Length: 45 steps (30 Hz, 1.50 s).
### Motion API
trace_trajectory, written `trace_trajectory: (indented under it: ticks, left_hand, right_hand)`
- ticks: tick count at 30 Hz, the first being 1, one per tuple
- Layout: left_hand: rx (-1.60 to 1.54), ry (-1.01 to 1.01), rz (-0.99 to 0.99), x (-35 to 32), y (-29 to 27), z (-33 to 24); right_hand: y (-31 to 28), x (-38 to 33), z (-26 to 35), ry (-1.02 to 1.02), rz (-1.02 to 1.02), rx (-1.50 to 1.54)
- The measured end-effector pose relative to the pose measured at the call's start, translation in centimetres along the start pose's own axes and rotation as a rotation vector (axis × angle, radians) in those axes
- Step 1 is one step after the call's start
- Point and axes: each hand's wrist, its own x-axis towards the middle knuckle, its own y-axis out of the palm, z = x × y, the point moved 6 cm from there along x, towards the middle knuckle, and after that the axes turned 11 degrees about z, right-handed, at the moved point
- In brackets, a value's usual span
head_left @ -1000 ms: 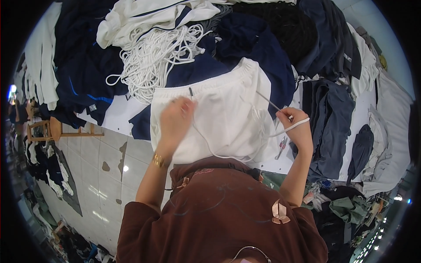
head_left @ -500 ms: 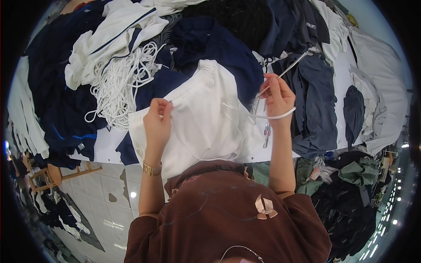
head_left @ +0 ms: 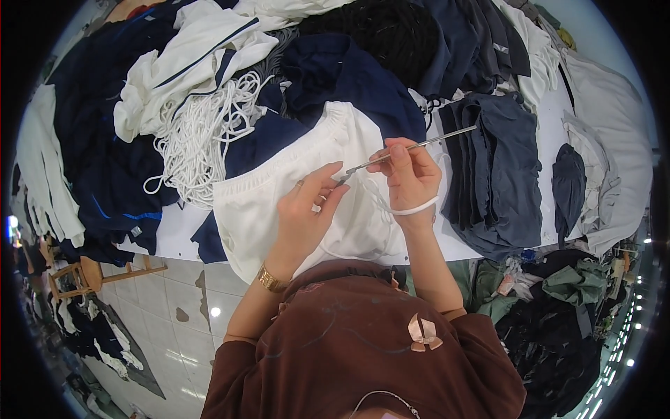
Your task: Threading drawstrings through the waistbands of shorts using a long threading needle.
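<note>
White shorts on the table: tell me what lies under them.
The white shorts lie on dark navy clothes, which show above and at the lower left corner, and on the white table. Whatever sits beneath their middle is covered.

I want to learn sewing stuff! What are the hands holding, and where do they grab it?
The right hand pinches a thin metal rod near its lower end. The left hand meets the rod's tip, over the white shorts.
</note>
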Motion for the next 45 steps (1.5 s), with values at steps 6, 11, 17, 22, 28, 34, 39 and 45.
trace_trajectory:
  ticks: [6,11,17,22,28,34,39,45]
  left_hand:
    - [0.096,0.061,-0.038,-0.4,-0.3,-0.5]
    - [0.21,0.081,0.004,-0.7,-0.2,-0.4]
    - [-0.072,0.024,-0.046,-0.6,0.0,0.5]
    - [-0.836,-0.25,-0.135,-1.7,0.4,3.0]
    - [-0.75,-0.358,-0.274,-3.1,-4.0,8.4]
    - [0.791,-0.325,-0.111,-1.5,-6.0,9.7]
    - [0.865,-0.004,-0.045,-2.6,-5.2,5.5]
    - [0.334,-0.138,0.594,-9.8,0.4,2.2]
  right_hand:
    - [0.0,-0.2,-0.5,-0.002,-0.027,-0.078]
    - [0.5,-0.6,0.0,-0.013,0.009,-0.223]
    - [2.4,-1.4,-0.1,-0.058,0.136,-0.381]
    - [3.5,-2.1,-1.1,-0.141,0.184,-0.384]
    - [0.0,0.3,-1.9,-0.073,-0.008,-0.625]
    - [0.0,3.9,-2.2,-0.234,-0.006,-0.637]
    - [-0.4,5.1,-1.5,-0.199,0.019,-0.655]
    - [0.7,6.0,-2.1,-0.02,0.246,-0.673]
